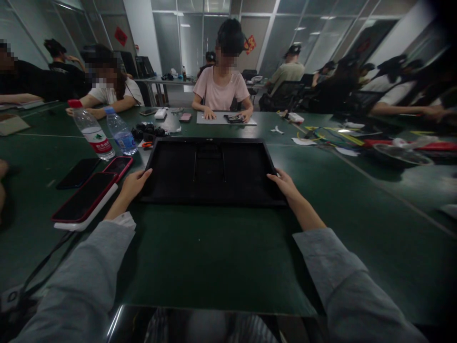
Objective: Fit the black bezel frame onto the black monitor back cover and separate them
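Observation:
A wide black rectangular tray-like panel [171, 176] with a raised rim lies on the green table in front of me. A bracket-shaped outline [209, 164] shows at its middle, and a small light mark sits on the far rim. My left hand [135, 185] grips its left edge, thumb on top and the other fingers mostly hidden. On the opposite side my right hand [283, 185] holds the right edge the same way. Just left of my left hand are a phone in a red case [87, 197] on a white block and another red-edged device [119, 166].
Two water bottles, one red-capped [93, 131] and one blue-capped [120, 131], stand at the left near a dark phone [79, 173]. Black cables [148, 131] lie behind the panel. Across the table a person in pink [223, 88] works over a pale board [210, 119]. Wires and a red strip [403, 144] lie right.

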The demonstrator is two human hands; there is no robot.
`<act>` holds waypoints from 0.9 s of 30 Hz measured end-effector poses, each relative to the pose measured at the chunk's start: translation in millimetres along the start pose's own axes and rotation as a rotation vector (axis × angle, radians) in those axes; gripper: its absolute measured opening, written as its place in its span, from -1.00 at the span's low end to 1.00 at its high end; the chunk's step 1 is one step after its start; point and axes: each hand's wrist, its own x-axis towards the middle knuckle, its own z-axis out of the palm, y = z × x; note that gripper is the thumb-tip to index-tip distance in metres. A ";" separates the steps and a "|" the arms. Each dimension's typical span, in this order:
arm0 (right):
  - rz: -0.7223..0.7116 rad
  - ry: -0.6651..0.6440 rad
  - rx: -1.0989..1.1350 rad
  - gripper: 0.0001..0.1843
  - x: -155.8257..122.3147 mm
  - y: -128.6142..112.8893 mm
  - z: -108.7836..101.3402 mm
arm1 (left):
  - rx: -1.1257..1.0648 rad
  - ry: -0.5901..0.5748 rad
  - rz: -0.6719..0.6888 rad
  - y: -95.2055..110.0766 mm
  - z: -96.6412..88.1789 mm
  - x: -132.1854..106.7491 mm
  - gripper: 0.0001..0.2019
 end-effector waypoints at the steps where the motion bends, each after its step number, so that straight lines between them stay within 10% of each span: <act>1: -0.001 -0.011 -0.002 -0.40 -1.8 -3.2 -1.4 | -0.012 0.000 -0.008 3.9 -1.0 -2.2 -0.42; 12: 0.095 -0.134 -0.041 -0.51 -12.6 -12.6 -10.0 | 0.013 -0.061 0.031 -2.7 1.8 2.2 -0.46; 19: -0.203 -0.009 -0.012 -0.18 -5.5 -8.3 -8.1 | -0.006 -0.004 0.007 -35.2 16.4 23.0 -0.34; 27: -0.214 0.323 0.020 -0.23 -3.2 2.2 -37.6 | -0.057 -0.023 0.046 -35.4 14.3 21.4 -0.35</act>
